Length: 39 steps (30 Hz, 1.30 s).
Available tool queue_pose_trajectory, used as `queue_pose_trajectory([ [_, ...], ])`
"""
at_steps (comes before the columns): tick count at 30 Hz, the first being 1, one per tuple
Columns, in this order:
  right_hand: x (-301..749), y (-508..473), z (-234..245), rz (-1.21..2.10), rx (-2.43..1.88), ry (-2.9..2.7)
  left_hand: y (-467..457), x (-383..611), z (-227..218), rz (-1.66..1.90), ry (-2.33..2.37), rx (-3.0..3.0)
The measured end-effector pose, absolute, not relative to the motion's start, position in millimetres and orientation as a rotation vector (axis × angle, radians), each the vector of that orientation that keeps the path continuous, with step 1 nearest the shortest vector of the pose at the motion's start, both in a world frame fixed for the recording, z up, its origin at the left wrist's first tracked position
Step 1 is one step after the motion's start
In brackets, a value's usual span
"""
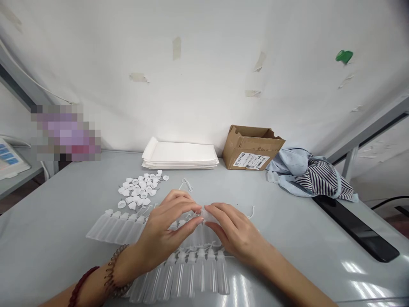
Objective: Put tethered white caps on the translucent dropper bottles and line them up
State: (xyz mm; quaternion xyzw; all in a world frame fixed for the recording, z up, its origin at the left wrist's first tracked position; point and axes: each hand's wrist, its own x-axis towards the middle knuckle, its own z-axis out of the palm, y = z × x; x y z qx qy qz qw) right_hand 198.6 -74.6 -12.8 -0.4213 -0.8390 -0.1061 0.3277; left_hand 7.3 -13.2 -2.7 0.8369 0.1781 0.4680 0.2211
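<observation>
My left hand [166,226] and my right hand [233,232] meet at the fingertips over the grey table [57,230]. Both pinch a small clear plastic piece [204,215] between them; I cannot make out exactly what it is. Beneath my hands lies a row of clear plastic tubes [191,275] joined side by side. A second row of tubes [116,226] lies to the left. A pile of small white caps [140,189] is scattered behind it. Thin white strips [187,184] lie loose near the hands.
A stack of white padded envelopes [180,155] and an open cardboard box [251,147] stand against the white wall. Crumpled blue and striped cloth [311,175] lies at the right, beside a flat black device [358,230]. A scale-like device [11,160] sits far left.
</observation>
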Motion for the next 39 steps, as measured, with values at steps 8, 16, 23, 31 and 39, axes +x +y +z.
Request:
queue_pose_trajectory([
  [8,198,-75,-10,-0.284,-1.057,-2.223,-14,8,-4,1.314,0.464,2.301],
  [16,197,-74,-8,-0.236,-0.983,-2.161,-16,9,-6,1.305,0.442,2.291],
  [23,195,-78,-7,-0.265,-0.993,-2.223,-19,8,-9,1.214,0.443,2.236],
  [31,193,-81,-5,-0.106,-0.988,-2.170,-19,8,-10,1.074,0.499,2.135],
  [39,195,-85,5,0.994,-1.146,-1.621,-19,6,-6,1.009,0.614,2.103],
])
